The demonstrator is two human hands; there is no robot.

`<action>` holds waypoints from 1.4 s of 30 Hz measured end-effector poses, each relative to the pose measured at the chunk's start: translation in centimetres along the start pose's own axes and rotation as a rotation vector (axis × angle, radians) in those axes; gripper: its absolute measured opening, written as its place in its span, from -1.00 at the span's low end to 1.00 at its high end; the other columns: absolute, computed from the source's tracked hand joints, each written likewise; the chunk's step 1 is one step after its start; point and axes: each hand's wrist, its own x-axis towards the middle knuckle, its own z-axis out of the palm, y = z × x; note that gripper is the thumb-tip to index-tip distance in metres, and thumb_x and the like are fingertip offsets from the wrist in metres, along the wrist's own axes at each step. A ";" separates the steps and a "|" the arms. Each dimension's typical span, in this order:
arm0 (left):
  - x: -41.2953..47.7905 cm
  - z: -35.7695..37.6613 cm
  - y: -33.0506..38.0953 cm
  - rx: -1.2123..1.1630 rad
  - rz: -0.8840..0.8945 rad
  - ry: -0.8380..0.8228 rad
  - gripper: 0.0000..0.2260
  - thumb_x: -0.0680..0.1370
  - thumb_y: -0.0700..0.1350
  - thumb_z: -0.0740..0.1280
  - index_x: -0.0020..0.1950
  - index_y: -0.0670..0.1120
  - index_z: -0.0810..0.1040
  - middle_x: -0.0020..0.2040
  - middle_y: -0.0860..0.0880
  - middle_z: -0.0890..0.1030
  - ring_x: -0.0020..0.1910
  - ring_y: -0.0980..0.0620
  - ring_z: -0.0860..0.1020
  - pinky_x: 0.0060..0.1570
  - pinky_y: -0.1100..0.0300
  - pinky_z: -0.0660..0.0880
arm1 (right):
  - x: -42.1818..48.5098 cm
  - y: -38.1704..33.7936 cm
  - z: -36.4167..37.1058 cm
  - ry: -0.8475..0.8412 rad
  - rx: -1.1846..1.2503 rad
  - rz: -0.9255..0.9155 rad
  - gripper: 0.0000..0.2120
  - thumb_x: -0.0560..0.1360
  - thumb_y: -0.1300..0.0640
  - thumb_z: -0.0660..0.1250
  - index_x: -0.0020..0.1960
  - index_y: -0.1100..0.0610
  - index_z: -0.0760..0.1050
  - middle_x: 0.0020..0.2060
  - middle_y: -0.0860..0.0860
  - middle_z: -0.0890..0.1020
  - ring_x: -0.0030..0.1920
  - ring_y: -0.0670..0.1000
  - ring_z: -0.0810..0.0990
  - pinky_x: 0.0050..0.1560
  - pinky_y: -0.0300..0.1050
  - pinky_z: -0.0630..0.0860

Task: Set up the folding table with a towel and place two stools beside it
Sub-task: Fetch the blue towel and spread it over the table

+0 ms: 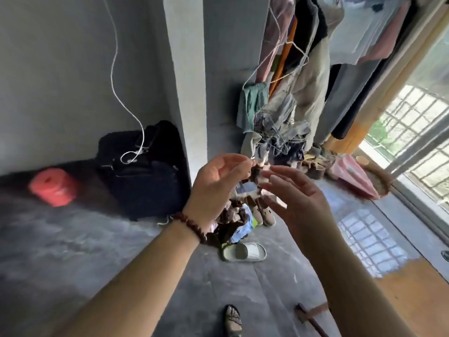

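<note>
A red stool (54, 187), blurred, sits on the floor (109, 251) by the left wall, just beside a black bag (145, 171). Ahead, hanging clothes (303, 93) crowd the corner above a heap of shoes (243, 215) and a white slipper (244, 251). Both hands are raised before the heap. The left hand (216, 176) has half-curled fingers, and whether they pinch anything I cannot tell. The right hand (298, 200) spreads loosely, holding nothing.

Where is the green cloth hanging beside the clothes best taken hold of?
Probably pinch the green cloth high up, near where it hangs from the white hanger, coming from the left: that side faces bare wall, while clothes crowd its right.
</note>
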 end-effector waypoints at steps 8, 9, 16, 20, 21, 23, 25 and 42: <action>5.1 -2.2 0.0 -0.051 0.002 0.134 -0.96 0.50 -0.13 0.34 -0.06 -0.05 0.52 0.03 -0.11 0.65 -0.12 0.19 0.61 -0.22 0.48 0.46 | 7.5 0.0 2.4 -0.181 -0.099 -0.033 -0.89 0.40 0.23 0.37 -0.12 0.05 0.56 -0.10 -0.03 0.70 -0.02 -0.02 0.63 -0.02 -0.14 0.52; 5.4 -2.6 -0.2 -0.040 0.005 0.155 -0.95 0.50 -0.13 0.34 -0.06 -0.04 0.52 0.03 -0.10 0.65 -0.11 0.18 0.61 -0.19 0.47 0.47 | 8.3 0.2 2.7 -0.199 -0.106 -0.035 -0.90 0.36 0.19 0.38 -0.14 0.04 0.57 -0.11 -0.03 0.70 -0.02 -0.02 0.63 -0.02 -0.14 0.52; 4.9 -7.4 -1.0 0.005 0.014 0.387 -0.73 0.39 0.04 0.36 0.01 -0.06 0.54 0.05 -0.09 0.65 0.03 0.02 0.62 -0.10 0.42 0.49 | 11.5 3.3 6.8 -0.358 -0.160 0.035 -0.79 0.46 0.23 0.35 -0.22 -0.05 0.63 -0.07 -0.04 0.70 -0.01 -0.04 0.64 0.00 -0.13 0.51; 3.7 -11.0 -1.6 0.045 -0.017 0.485 -0.80 0.44 0.06 0.37 -0.01 0.01 0.55 0.02 0.00 0.67 0.03 0.10 0.62 0.01 0.30 0.48 | 12.1 5.0 10.8 -0.456 -0.208 0.076 -0.76 0.49 0.23 0.33 -0.20 -0.08 0.63 -0.06 -0.05 0.70 0.01 -0.05 0.65 -0.04 -0.20 0.49; 3.5 -12.0 -1.7 0.041 -0.023 0.512 -0.87 0.48 0.01 0.36 -0.02 0.01 0.56 0.02 0.01 0.67 0.03 0.11 0.62 0.02 0.30 0.47 | 12.2 5.4 11.9 -0.482 -0.217 0.093 -0.78 0.49 0.24 0.33 -0.17 -0.05 0.63 -0.07 -0.05 0.70 0.00 -0.06 0.65 -0.05 -0.20 0.49; 3.0 -14.1 -1.9 0.014 -0.018 0.563 -0.94 0.52 -0.08 0.34 -0.03 -0.01 0.56 0.01 -0.01 0.67 0.02 0.10 0.62 -0.03 0.34 0.49 | 12.4 6.3 14.1 -0.532 -0.249 0.115 -0.85 0.50 0.23 0.33 -0.10 0.01 0.61 -0.08 -0.06 0.69 -0.02 -0.09 0.65 -0.03 -0.20 0.49; 2.5 -16.3 -2.0 -0.012 -0.004 0.600 -0.96 0.52 -0.13 0.34 -0.06 -0.01 0.56 -0.01 -0.02 0.67 0.00 0.09 0.63 -0.07 0.38 0.50 | 12.7 7.4 16.3 -0.566 -0.289 0.126 -0.89 0.50 0.22 0.32 -0.05 0.05 0.59 -0.08 -0.05 0.69 -0.02 -0.08 0.64 -0.02 -0.19 0.50; -6.9 -42.0 -1.3 -0.040 0.008 0.845 -0.93 0.45 -0.07 0.36 -0.09 0.01 0.55 -0.09 0.06 0.66 -0.02 0.14 0.62 -0.12 0.43 0.47 | 8.4 19.2 42.4 -0.838 -0.347 0.240 -0.88 0.48 0.24 0.36 -0.04 0.06 0.58 -0.09 -0.02 0.69 -0.04 -0.03 0.65 -0.08 -0.26 0.53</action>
